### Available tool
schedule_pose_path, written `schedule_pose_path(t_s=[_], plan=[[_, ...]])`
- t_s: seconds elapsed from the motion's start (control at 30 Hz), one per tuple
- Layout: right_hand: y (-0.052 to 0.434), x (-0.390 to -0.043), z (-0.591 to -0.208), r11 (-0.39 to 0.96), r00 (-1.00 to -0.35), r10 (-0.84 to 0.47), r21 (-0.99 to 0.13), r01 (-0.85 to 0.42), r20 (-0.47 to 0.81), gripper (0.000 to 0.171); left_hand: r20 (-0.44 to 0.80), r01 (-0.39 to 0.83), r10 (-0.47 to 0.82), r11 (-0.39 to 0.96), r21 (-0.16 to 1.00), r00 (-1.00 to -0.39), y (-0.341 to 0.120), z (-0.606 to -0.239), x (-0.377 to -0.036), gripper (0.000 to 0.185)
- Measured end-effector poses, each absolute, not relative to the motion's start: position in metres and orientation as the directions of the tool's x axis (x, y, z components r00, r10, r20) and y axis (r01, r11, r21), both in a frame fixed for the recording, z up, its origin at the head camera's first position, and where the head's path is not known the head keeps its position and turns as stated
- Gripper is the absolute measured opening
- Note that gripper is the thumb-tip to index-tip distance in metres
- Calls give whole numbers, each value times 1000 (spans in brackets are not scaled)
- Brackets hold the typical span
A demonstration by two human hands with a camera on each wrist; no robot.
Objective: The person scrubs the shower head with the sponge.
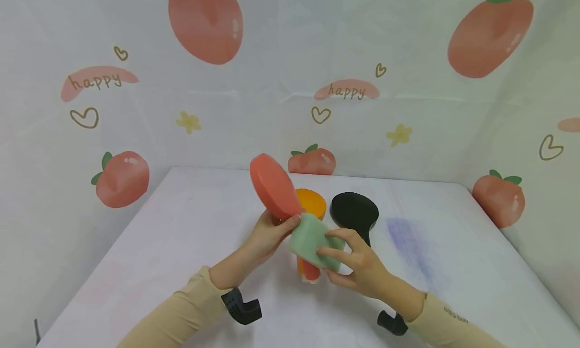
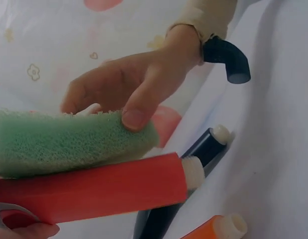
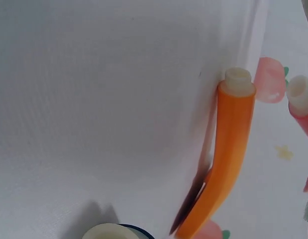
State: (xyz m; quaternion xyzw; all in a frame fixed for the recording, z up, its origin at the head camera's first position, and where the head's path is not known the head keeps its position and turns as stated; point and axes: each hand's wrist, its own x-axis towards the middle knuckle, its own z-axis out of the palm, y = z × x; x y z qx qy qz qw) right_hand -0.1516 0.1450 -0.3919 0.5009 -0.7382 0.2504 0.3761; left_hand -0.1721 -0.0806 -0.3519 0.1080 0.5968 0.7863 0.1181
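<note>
My left hand grips a red paddle-shaped tool near its neck, its round head raised and tilted to the left. The tool's red handle ends in a whitish threaded tip. A light green sponge lies along that handle, and my right hand holds it between thumb and fingers. In the left wrist view, the right thumb presses on the upper edge of the sponge. Most of the left hand is out of that view, and the right wrist view shows neither hand clearly.
Behind the sponge, an orange paddle-shaped tool rests on the white table. Beside it to the right lies a black one. A purple smudge marks the surface. A printed cloth hangs behind.
</note>
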Motion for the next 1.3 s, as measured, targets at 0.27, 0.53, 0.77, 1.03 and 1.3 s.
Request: schedule_pose_path(t_s=[0.27,0.53,0.77,1.03,1.3], plan=[[143,-149,-393,381,-219,-562,15,-924,797,26,4,-61,264,-238,969,-965,-81,-355,-172,43],[143,-148,-395,417,-218,-600,69,-906,770,26,-41,-92,226,-223,971,-973,-86,-359,-175,39],[140,-148,-385,454,-222,-575,81,-888,788,27,-84,-128,220,-195,972,-972,-86,-354,-173,37],[136,-154,-381,481,-233,-541,70,-874,808,27,-51,-97,270,-159,983,-961,-85,-350,-174,39],[134,-154,-383,515,-257,-528,64,-855,810,28,-54,-105,240,-205,973,-969,-83,-350,-174,39]])
